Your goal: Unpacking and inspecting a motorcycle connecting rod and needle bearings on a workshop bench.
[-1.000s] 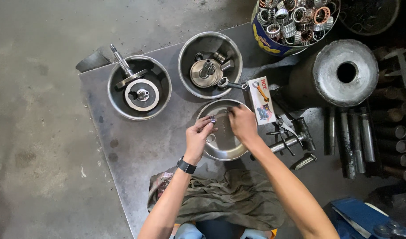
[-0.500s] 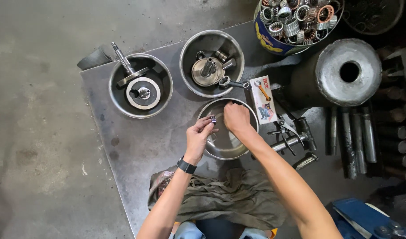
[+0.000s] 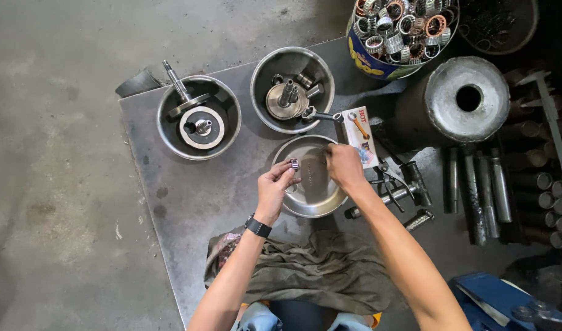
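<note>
My left hand (image 3: 275, 189) pinches a small metal ring-shaped part (image 3: 295, 164) between thumb and fingertips, held over the left rim of a shallow steel bowl (image 3: 311, 196). My right hand (image 3: 343, 167) reaches into the far side of the same bowl with fingers closed on something small that I cannot make out. A black watch (image 3: 257, 226) sits on my left wrist.
Two more steel bowls hold engine parts: a crank piece (image 3: 198, 119) at left, a shaft and gears (image 3: 291, 92) in the middle. A spanner (image 3: 321, 114), a small printed box (image 3: 359, 127), a bucket of bearings (image 3: 400, 34), a metal cylinder (image 3: 465, 101), rods (image 3: 477, 184) and a rag (image 3: 318, 273) surround the plate.
My right hand has shifted toward the bowl's far rim. My left hand keeps the small part raised at nearly the same spot.
</note>
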